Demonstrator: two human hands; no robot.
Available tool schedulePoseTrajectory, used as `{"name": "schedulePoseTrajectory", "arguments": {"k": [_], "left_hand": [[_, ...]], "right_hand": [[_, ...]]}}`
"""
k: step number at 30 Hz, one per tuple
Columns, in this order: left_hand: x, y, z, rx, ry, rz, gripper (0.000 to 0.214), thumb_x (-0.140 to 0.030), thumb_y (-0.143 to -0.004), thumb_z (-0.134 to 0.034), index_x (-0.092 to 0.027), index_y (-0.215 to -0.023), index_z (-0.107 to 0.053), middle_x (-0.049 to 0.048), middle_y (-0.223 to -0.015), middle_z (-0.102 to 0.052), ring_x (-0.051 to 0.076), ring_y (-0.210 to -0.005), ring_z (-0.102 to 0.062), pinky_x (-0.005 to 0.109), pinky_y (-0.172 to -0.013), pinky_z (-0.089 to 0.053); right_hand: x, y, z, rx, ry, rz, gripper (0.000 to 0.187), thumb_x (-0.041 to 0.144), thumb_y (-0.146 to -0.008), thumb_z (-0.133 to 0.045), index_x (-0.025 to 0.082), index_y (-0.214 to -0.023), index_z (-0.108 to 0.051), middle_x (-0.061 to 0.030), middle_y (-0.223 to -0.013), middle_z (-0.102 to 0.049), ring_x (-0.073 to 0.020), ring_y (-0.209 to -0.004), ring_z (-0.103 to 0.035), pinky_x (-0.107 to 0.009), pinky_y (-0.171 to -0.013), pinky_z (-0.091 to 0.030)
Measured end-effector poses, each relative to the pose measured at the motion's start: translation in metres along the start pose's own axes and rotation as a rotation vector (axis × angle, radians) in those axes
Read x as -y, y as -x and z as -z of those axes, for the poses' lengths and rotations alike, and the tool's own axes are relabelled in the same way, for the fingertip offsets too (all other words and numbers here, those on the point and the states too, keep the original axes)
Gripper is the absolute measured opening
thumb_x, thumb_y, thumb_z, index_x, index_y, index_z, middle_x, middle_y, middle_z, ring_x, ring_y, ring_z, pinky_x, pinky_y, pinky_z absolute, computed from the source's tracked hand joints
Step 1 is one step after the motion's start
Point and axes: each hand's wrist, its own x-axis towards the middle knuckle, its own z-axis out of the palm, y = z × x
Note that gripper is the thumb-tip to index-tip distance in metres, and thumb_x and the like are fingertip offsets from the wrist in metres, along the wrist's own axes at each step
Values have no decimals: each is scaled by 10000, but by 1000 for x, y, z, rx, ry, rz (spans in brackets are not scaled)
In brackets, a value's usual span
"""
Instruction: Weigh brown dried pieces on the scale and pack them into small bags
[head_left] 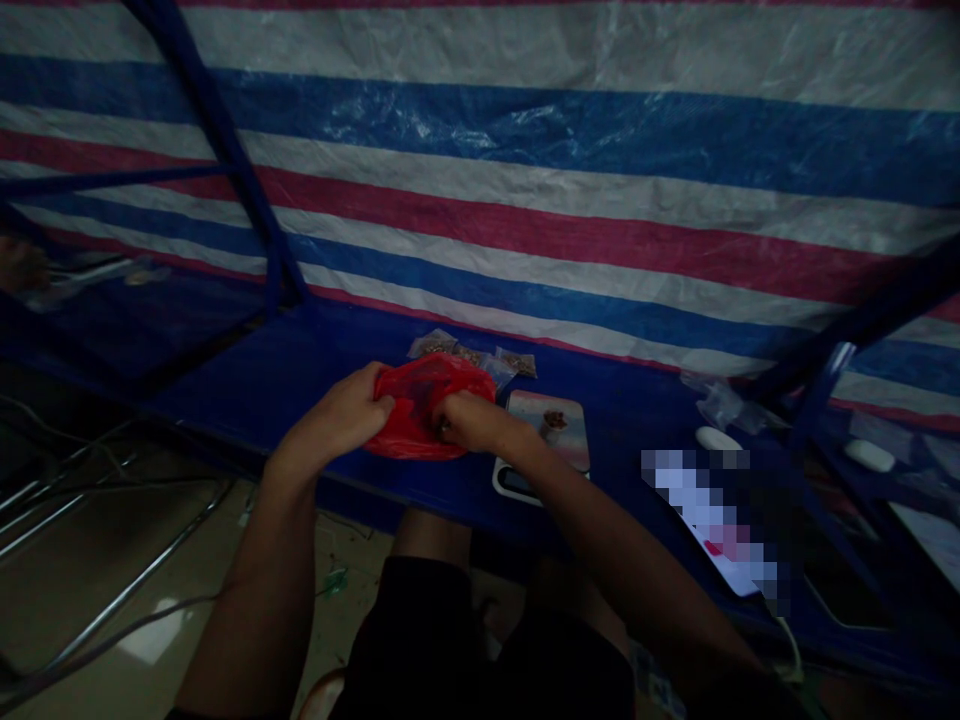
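Observation:
A red plastic bag (420, 400) lies on the blue table (285, 380) in front of me. My left hand (346, 412) grips the bag's left edge with closed fingers. My right hand (463, 420) is closed on the bag's right side, fingers curled into the plastic. Just behind the bag lie several small clear packets (480, 358) with brown contents. To the right of my right hand sits a small flat scale (546, 440) with a little brown pile on it.
A striped tarp (525, 180) hangs behind the table. Blue metal frame bars (225, 150) cross at left and right. A blurred-out phone (712, 520), a white oval object (716, 438) and clear plastic (720, 405) lie at right. Cables (90, 480) run over the floor at left.

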Motion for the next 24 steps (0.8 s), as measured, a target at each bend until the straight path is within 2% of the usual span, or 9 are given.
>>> {"name": "schedulePoseTrajectory", "arguments": {"k": [4, 9, 12, 14, 16, 17, 19, 22, 24], "left_hand": [[5, 0, 0, 17, -79, -30, 368, -415, -880, -497, -164, -1103, -648, 125, -1085, -736, 290, -987, -698, 378, -857, -540], [15, 4, -7, 7, -219, -12, 499, -584, -929, -472, -171, -1139, -657, 139, -1096, -710, 309, -1038, -681, 395, -913, -524], [5, 15, -12, -154, -346, 16, 616, -604, -908, -537, -136, -1303, -600, 197, -1255, -633, 375, -1169, -615, 475, -979, -502], [-10, 23, -14, -335, -374, -110, 620, -514, -904, -602, -137, -1394, -549, 204, -1385, -551, 393, -1286, -531, 507, -1056, -463], [-25, 28, -15, -423, -325, -290, 489, -381, -944, -578, -167, -1384, -566, 163, -1401, -543, 346, -1323, -505, 477, -1110, -435], [-31, 29, -15, -401, -289, -352, 403, -324, -965, -546, -182, -1338, -601, 139, -1357, -576, 312, -1288, -536, 447, -1105, -444], [-36, 26, -19, -251, -244, -393, 272, -247, -979, -510, -202, -1192, -672, 102, -1227, -652, 263, -1161, -619, 393, -1041, -489], [-30, 12, -32, 12, -263, -306, 179, -194, -954, -539, -201, -1009, -709, 95, -1096, -720, 252, -1041, -684, 362, -941, -525], [-22, 2, -42, 67, -273, -246, 165, -183, -936, -568, -184, -1003, -718, 126, -1099, -737, 271, -1068, -693, 363, -938, -521]], "right_hand": [[-6, -1, 0, 22, 26, -33, 250, 52, -832, -599, 146, -979, -777, -95, -1001, -792, -190, -865, -726, -234, -674, -460], [-2, -3, 0, 37, 116, -94, 280, 44, -876, -568, 141, -1044, -770, -137, -1094, -780, -225, -987, -736, -247, -756, -498], [3, 0, 3, 20, 154, -108, 283, 37, -912, -519, 122, -1010, -770, -164, -1082, -776, -238, -980, -741, -263, -771, -511], [4, 2, 7, 14, 152, -100, 287, 32, -916, -516, 119, -1017, -770, -170, -1087, -775, -240, -989, -739, -267, -789, -516], [4, 6, 11, -21, 157, -93, 271, 35, -905, -547, 108, -1048, -766, -179, -1114, -767, -252, -1022, -730, -275, -827, -517], [4, 7, 14, -46, 161, -91, 264, 39, -895, -571, 101, -1065, -763, -184, -1122, -764, -261, -1038, -724, -282, -848, -515], [4, 11, 20, -91, 165, -82, 250, 47, -884, -594, 94, -1062, -763, -185, -1101, -766, -274, -1041, -715, -300, -868, -508], [5, 21, 29, -120, 139, -51, 233, 49, -898, -565, 107, -977, -776, -158, -989, -778, -250, -939, -714, -304, -823, -491], [6, 31, 37, -152, 116, -34, 230, 44, -893, -561, 117, -889, -780, -137, -910, -777, -220, -853, -700, -294, -786, -470]]}}
